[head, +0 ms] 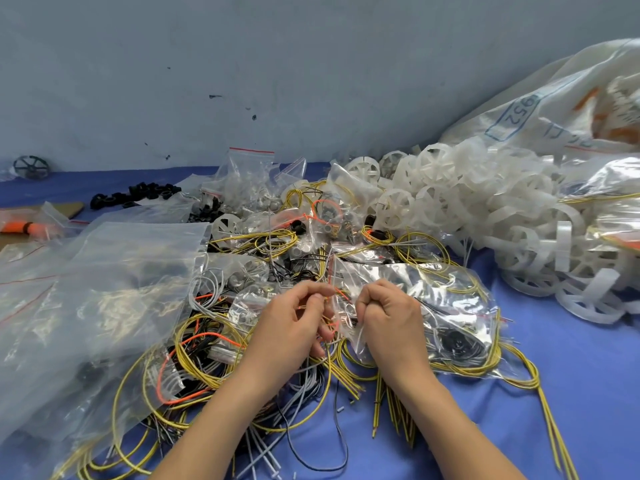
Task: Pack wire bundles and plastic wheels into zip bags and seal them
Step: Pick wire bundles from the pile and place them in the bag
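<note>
Clear plastic sits between our hands: a small zip bag (356, 344), which our right hand (388, 320) clenches by its edge, fingers curled tight into the film. Our left hand (294, 323) has thumb and forefinger pinched on thin yellow and orange wires (341, 295) at the mouth of that bag, the other fingers curled beneath. We cannot tell how far the wires reach inside.

At 3 o'clock of the right hand, touching it, lies a filled bag (457, 306) with yellow wire coils and a dark part in it. From 6 to 8 o'clock of the hands loose wires (194, 375) spread in yellow, grey, black and orange loops under both forearms. At 9 o'clock big bags (104, 289) lie heaped, clear and crumpled. At 12 o'clock more small bags and wire are jumbled together.

At 2 o'clock a pile of white wheels (467, 202) spills from a pale sack (554, 109). At 11 o'clock black parts (138, 194) sit in a row, and past them, by the wall, a dark wheel (33, 167). Blue cloth (588, 375) covers the table.
</note>
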